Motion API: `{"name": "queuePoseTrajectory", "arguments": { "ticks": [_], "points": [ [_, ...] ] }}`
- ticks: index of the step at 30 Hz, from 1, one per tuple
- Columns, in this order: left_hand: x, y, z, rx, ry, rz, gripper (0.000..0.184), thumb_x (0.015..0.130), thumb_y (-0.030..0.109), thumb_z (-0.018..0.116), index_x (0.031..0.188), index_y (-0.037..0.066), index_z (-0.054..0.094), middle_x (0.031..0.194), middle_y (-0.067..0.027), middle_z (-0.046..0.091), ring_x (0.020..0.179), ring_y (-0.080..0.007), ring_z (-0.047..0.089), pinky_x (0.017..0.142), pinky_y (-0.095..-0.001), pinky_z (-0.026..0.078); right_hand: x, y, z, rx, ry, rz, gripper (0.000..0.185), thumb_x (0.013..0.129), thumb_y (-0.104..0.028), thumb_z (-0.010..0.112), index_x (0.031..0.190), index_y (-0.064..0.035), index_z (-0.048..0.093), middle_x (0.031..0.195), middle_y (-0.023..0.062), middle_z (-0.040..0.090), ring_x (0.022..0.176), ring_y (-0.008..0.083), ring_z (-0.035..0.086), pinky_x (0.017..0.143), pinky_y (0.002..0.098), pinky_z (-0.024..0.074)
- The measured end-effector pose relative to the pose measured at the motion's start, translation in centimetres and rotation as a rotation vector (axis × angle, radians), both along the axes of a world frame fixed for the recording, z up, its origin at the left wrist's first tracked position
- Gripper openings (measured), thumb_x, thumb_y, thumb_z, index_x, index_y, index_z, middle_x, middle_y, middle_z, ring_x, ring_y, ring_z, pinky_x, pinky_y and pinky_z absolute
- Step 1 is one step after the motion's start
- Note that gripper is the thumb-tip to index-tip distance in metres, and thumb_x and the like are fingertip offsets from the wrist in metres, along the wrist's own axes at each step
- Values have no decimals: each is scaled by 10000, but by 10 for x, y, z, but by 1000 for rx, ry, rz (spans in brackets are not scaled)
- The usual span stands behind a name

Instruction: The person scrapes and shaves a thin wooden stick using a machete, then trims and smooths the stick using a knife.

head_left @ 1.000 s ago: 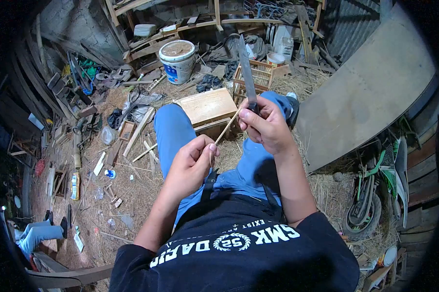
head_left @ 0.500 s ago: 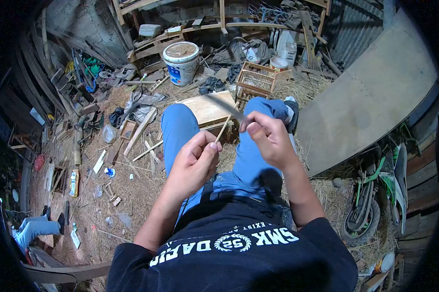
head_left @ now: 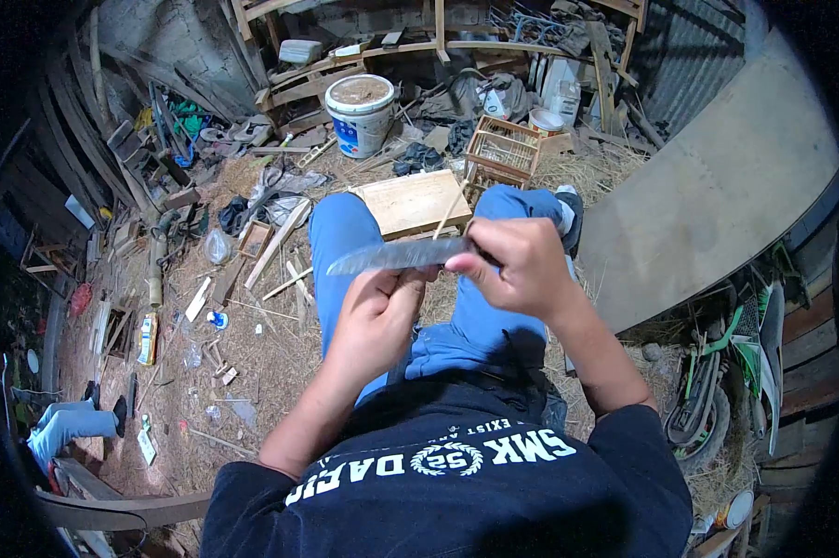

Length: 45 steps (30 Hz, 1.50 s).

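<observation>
My right hand (head_left: 521, 265) is closed round the handle of a knife (head_left: 391, 256) with a broad grey blade. The blade points left, its flat side showing, and lies across the view over my left hand. My left hand (head_left: 382, 312) pinches a thin wooden stick (head_left: 451, 210), which slants up and away to the right beyond the blade. Part of the stick and the left fingertips are hidden behind the knife. Both hands are above my lap, between my knees.
A wooden board (head_left: 410, 200) lies just past my knees, with a small slatted wooden cage (head_left: 503, 149) beside it. Farther back stands a white and blue bucket (head_left: 360, 116). A large curved sheet (head_left: 717, 186) leans at right, above a green motorbike (head_left: 717, 372). Wood scraps litter the floor at left.
The knife has come down toward my left hand and turned, so its blade now shows broad and level across the stick. The whole view has shifted slightly.
</observation>
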State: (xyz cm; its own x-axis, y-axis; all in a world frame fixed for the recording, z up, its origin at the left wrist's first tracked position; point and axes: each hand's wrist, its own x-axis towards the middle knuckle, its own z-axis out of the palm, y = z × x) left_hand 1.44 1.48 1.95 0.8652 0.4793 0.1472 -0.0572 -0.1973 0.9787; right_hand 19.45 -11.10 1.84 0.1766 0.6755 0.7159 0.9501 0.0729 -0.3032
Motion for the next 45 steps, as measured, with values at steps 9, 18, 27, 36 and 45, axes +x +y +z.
{"name": "queuePoseTrajectory", "arguments": {
  "ticks": [9,18,27,36,45],
  "points": [
    [-9,6,-9,-129,-51,-17,147,1078,144,540,1031,31,621,779,64,523,672,-15,406,570,-219,329,17,-10,5,82,242,-57,429,973,-408,667,764,-37,617,625,151,585,520,315,596,489,420,417],
    [-11,-5,-5,16,-78,66,147,1066,119,542,1026,4,626,776,34,524,679,-37,431,583,-239,360,0,-2,1,-11,111,-43,388,945,-422,697,779,-73,660,615,144,587,526,310,599,485,405,424],
    [-7,-10,3,-61,-65,46,147,1071,135,552,1037,17,633,756,53,526,687,-19,428,582,-224,359,3,-11,-6,47,194,-11,455,944,-435,700,732,-45,600,597,133,555,510,315,584,476,389,411],
    [-15,-21,10,143,3,26,90,1041,69,556,1022,1,612,682,7,522,618,-36,430,540,-255,372,18,-14,-4,187,213,-117,375,942,-392,705,777,-57,668,629,130,608,546,258,640,499,380,440],
    [-5,-23,8,88,2,2,151,1076,96,503,1005,9,605,744,26,525,669,-31,443,572,-238,364,-4,-27,-8,24,265,30,466,925,-463,716,753,-40,623,601,131,558,523,311,585,488,375,425]
  ]
}}
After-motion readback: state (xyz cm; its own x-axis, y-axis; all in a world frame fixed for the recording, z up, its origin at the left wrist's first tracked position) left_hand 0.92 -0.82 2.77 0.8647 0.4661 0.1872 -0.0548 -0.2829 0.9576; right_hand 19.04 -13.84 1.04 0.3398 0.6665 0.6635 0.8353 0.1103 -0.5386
